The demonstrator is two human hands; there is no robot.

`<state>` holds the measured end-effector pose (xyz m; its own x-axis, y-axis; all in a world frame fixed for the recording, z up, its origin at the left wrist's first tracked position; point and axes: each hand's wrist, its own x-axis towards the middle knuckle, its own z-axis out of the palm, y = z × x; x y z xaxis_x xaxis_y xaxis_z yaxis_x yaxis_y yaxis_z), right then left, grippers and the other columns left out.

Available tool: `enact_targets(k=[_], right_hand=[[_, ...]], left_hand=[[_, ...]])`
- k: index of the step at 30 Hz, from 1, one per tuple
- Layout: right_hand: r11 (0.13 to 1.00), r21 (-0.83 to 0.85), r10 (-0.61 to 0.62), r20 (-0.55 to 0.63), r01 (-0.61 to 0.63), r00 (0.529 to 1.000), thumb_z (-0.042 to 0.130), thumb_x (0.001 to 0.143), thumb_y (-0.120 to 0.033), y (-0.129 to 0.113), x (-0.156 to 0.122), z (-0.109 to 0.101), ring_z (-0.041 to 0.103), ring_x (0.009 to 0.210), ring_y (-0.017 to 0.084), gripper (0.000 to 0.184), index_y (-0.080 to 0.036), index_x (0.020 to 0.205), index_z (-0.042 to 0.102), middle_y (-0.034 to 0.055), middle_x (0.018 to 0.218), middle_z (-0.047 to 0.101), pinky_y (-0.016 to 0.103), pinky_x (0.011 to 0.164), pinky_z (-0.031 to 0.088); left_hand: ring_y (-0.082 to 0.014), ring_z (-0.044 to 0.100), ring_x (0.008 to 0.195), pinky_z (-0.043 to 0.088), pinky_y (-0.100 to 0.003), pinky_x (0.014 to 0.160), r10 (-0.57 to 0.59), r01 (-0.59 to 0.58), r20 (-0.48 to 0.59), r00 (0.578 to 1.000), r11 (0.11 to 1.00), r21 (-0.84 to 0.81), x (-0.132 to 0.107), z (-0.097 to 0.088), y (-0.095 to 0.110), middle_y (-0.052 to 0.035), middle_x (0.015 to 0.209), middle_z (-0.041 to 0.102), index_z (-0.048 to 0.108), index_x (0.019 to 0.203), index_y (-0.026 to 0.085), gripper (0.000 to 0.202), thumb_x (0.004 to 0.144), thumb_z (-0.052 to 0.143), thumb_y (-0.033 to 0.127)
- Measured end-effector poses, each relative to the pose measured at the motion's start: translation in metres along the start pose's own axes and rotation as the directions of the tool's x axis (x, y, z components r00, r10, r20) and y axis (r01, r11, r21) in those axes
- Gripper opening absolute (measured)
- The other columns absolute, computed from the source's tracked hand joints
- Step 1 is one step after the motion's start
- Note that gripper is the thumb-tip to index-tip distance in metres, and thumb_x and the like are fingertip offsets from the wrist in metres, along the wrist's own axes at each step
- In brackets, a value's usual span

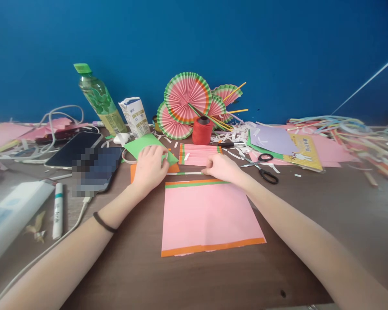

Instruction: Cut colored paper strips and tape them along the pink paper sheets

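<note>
My left hand (151, 165) lies over a green sheet of paper (145, 144) and an orange sheet (173, 168), its fingers spread and touching them. My right hand (221, 168) is closed in a pinch on one end of a thin paper strip (184, 173), white with a green part. The strip's other end reaches the edge of my left hand. Just below lies a large pink sheet (207, 215), with orange and green bands on its top edge and an orange band on its bottom edge. A pleated pink piece (197, 153) sits behind the strip.
Scissors (261, 165) lie right of my right hand. Behind are red thread (202, 130), pleated paper fans (187, 99) and paper scraps. A bottle (100, 101), a carton (135, 116), phones (74, 148) and a marker (57, 211) stand or lie left. A yellow booklet (305, 150) lies right.
</note>
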<state>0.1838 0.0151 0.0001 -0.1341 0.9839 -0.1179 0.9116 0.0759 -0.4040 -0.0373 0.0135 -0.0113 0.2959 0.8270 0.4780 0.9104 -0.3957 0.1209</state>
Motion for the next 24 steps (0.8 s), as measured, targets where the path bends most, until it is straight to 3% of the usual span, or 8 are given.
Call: enact_targets(k=[3,6,11,14,17,20,24], right_hand=[[1.000,0.006,-0.019,-0.021,0.020,1.000,0.059,0.064,-0.033,-0.003,-0.004,0.001,0.056,0.068,0.015,0.013,-0.020,0.065,0.055,0.0004,0.076,0.065,0.024,0.052,0.032],[0.998,0.010,-0.066,-0.046,0.066,0.997,0.055,0.064,-0.026,-0.006,-0.007,0.002,0.056,0.073,0.015,0.008,-0.021,0.070,0.056,-0.0011,0.080,0.065,0.022,0.052,0.031],[0.993,0.075,-0.088,-0.021,0.089,0.996,0.051,0.063,-0.019,-0.006,-0.006,0.003,0.057,0.069,0.014,0.009,-0.021,0.070,0.057,-0.0009,0.075,0.066,0.022,0.052,0.032],[0.986,0.149,-0.082,0.021,0.078,0.996,0.049,0.065,-0.020,-0.006,-0.005,0.001,0.057,0.064,0.013,0.010,-0.020,0.071,0.057,0.0005,0.068,0.066,0.021,0.052,0.035],[0.982,0.168,-0.092,0.037,0.084,0.995,0.048,0.067,-0.019,-0.007,-0.006,-0.003,0.056,0.061,0.013,0.010,-0.018,0.069,0.058,0.0010,0.065,0.065,0.021,0.052,0.036],[0.978,0.187,-0.104,0.042,0.095,0.994,0.047,0.069,-0.021,-0.008,-0.008,-0.006,0.056,0.059,0.012,0.012,-0.018,0.068,0.059,0.0012,0.063,0.065,0.020,0.050,0.036],[0.965,0.248,-0.098,0.066,0.079,0.993,0.042,0.073,-0.024,-0.006,-0.007,-0.006,0.053,0.050,0.010,0.021,-0.017,0.063,0.058,0.0013,0.061,0.066,0.020,0.045,0.034]], left_hand=[[-0.0305,0.048,0.091,0.038,-0.042,0.074,-0.116,0.105,0.075,0.990,0.984,0.141,0.001,-0.002,-0.002,-0.0120,0.091,0.056,0.051,0.086,0.016,0.015,0.073,0.047,0.024],[-0.0307,0.048,0.092,0.039,-0.041,0.073,-0.151,0.109,0.164,0.975,0.964,0.242,0.000,-0.003,-0.003,-0.0115,0.088,0.054,0.049,0.081,0.016,0.013,0.072,0.046,0.026],[-0.0289,0.048,0.092,0.039,-0.039,0.074,-0.160,0.116,0.192,0.968,0.968,0.224,0.002,-0.003,-0.007,-0.0097,0.088,0.052,0.047,0.076,0.018,0.006,0.073,0.044,0.022],[-0.0262,0.049,0.088,0.038,-0.037,0.074,-0.133,0.118,0.144,0.981,0.987,0.107,0.005,-0.004,-0.007,-0.0078,0.084,0.053,0.044,0.073,0.019,0.002,0.074,0.043,0.020],[-0.0213,0.049,0.082,0.039,-0.033,0.072,-0.139,0.148,0.076,0.987,0.981,-0.124,0.008,-0.007,-0.004,-0.0047,0.078,0.053,0.041,0.071,0.019,0.004,0.074,0.042,0.019],[-0.0174,0.052,0.079,0.040,-0.028,0.068,-0.178,0.197,0.087,0.980,0.916,-0.350,0.007,-0.012,0.004,-0.0022,0.081,0.057,0.042,0.074,0.020,0.006,0.078,0.041,0.024],[-0.0155,0.056,0.079,0.040,-0.026,0.070,-0.165,0.210,0.132,0.977,0.828,-0.519,0.004,-0.019,0.012,0.0005,0.079,0.062,0.042,0.082,0.021,0.008,0.082,0.040,0.028]])
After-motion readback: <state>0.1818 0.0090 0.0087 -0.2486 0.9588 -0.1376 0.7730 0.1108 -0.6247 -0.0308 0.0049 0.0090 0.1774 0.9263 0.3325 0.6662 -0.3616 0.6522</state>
